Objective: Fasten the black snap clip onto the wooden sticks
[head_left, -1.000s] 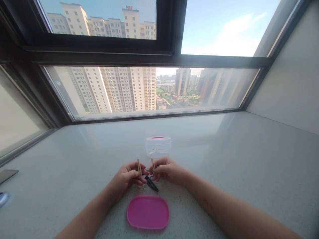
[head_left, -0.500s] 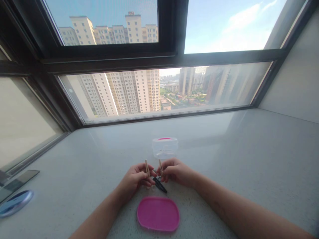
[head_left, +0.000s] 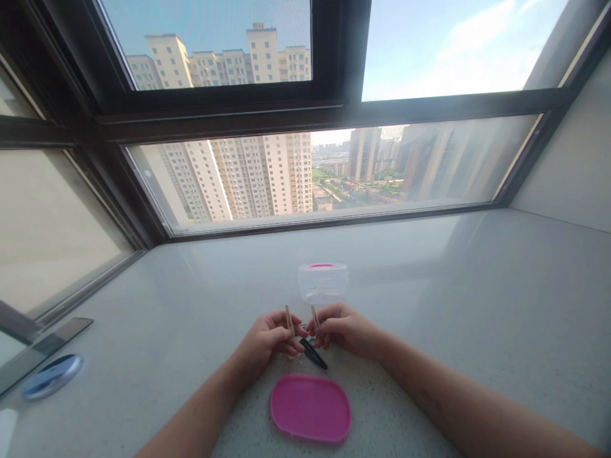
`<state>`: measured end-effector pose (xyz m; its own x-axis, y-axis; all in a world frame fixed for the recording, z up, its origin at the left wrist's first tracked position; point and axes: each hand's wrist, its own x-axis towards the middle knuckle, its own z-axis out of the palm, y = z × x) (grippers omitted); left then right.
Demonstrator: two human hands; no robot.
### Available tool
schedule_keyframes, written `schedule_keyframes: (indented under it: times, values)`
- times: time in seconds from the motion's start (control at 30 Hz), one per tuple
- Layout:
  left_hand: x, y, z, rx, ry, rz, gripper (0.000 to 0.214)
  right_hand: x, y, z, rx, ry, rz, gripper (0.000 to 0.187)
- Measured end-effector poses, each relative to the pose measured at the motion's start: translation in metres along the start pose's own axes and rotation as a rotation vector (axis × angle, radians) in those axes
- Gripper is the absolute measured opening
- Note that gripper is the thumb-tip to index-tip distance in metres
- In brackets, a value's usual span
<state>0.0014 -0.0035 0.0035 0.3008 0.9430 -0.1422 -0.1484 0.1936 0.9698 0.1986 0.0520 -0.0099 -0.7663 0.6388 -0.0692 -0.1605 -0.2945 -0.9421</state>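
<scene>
Since the frame 1 s back my view has swung left, so everything on the sill sits further right in the picture, and a blue disc point(head_left: 51, 376) at the far left has come fully into sight beside a dark flat strip point(head_left: 42, 346). The 2 hands have kept their pose.

My left hand point(head_left: 267, 337) pinches the first tan clip point(head_left: 289, 317) between thumb and fingertips, with the clip standing nearly upright above the knuckles. My right hand point(head_left: 344, 327) pinches the second tan clip point(head_left: 314, 316) the same way, also nearly upright. The 2 clips stand near each other but apart.

Just below and between the hands lies a black clip point(head_left: 314, 353), slanting down to the right on the pale counter point(head_left: 453, 305). I cannot tell whether a finger touches it.

A clear tub point(head_left: 323, 283) stands open just beyond the right hand, with something pink showing at its far rim. The pink lid point(head_left: 310, 408) lies flat on the counter on my side of the hands, near the black clip but apart from it.
</scene>
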Motion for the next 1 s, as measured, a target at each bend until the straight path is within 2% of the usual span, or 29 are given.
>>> schedule_keyframes:
  times: [1.0]
  values:
    - [0.0025,0.0006,0.0007,-0.006,0.007,-0.001,0.02,-0.0018,-0.0016,0.0019,0.005,0.031,0.001,0.027]
